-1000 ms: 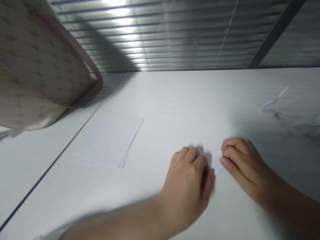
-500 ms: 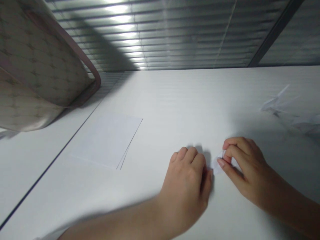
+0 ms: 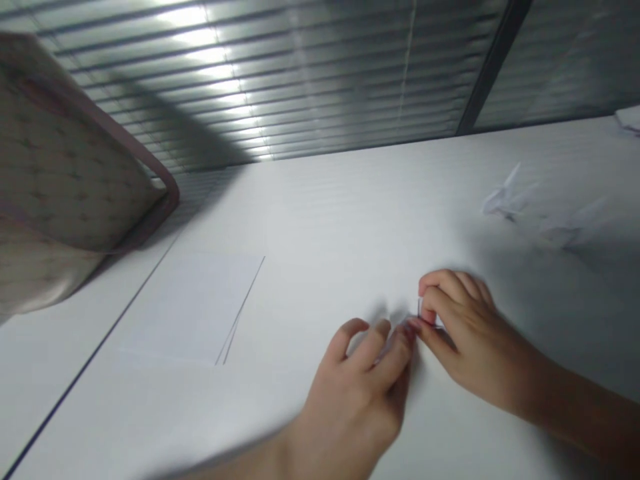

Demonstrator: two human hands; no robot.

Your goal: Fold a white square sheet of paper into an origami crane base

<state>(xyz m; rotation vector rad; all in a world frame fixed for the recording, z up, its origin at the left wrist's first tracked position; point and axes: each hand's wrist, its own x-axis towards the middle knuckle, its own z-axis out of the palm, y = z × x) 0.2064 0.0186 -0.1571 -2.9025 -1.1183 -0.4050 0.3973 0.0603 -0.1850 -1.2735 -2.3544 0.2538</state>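
A small piece of folded white paper (image 3: 413,316) lies low over the white table, mostly covered by my fingers. My right hand (image 3: 463,327) pinches it between thumb and fingers from the right. From the left, my left hand (image 3: 357,380) has its fingers bent over it, with the index fingertip almost against my right thumb. The paper's full shape is hidden. Farther back to the right stand white origami cranes, one nearer the back (image 3: 503,199) and a blurred one (image 3: 563,233) in front.
Several square white sheets (image 3: 195,307) are stacked on the table at left, beside a dark seam (image 3: 95,357). A quilted bag (image 3: 65,173) with a pink trim stands at the far left. Behind the table are window blinds (image 3: 320,80). Something white (image 3: 629,120) sits at the back right edge.
My hands have come closer together at the paper, and my left fingers have spread somewhat. The camera view has turned and shifted to the right, so the cranes appear farther left.
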